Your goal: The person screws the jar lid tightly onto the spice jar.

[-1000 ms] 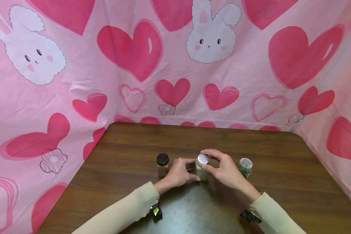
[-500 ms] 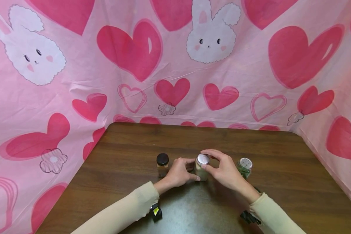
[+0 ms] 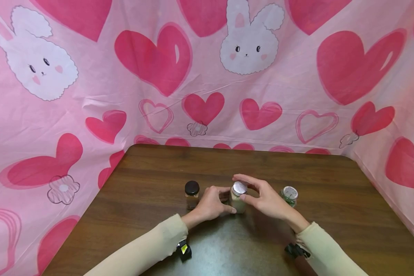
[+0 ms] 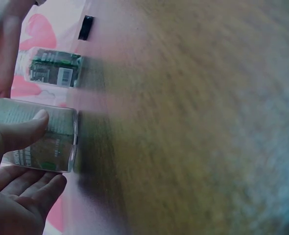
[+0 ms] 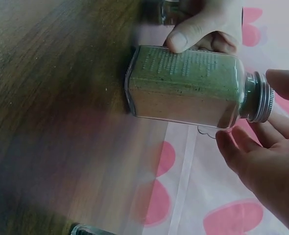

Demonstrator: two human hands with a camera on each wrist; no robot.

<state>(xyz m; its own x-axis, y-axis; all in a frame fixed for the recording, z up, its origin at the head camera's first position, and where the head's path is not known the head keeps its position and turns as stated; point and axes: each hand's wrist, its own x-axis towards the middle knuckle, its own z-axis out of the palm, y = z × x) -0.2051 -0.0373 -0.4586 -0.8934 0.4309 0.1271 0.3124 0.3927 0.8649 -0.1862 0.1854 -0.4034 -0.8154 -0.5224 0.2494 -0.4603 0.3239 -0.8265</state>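
Observation:
A clear spice jar (image 3: 237,205) with a silver screw lid (image 3: 239,187) stands upright at the middle of the wooden table. My left hand (image 3: 210,205) grips its lower body from the left, thumb across the front. In the right wrist view, the glass jar (image 5: 183,93) shows printed lettering and a greenish filling. My right hand (image 3: 267,199) is curled round the lid from the right, thumb at the near edge and forefinger reaching behind. The lid (image 5: 264,98) is seated on the jar's neck.
A black-lidded jar (image 3: 192,188) with brown contents stands just left of my left hand. Beyond my right hand is a silver-lidded jar (image 3: 289,193) of green herbs. Pink heart-print cloth (image 3: 207,76) surrounds the wooden table (image 3: 158,165) at the back and sides.
My right hand has shifted slightly to the right at the wrist, and its forefinger reaches a little further left behind the lid. The left hand and the jar stay in place.

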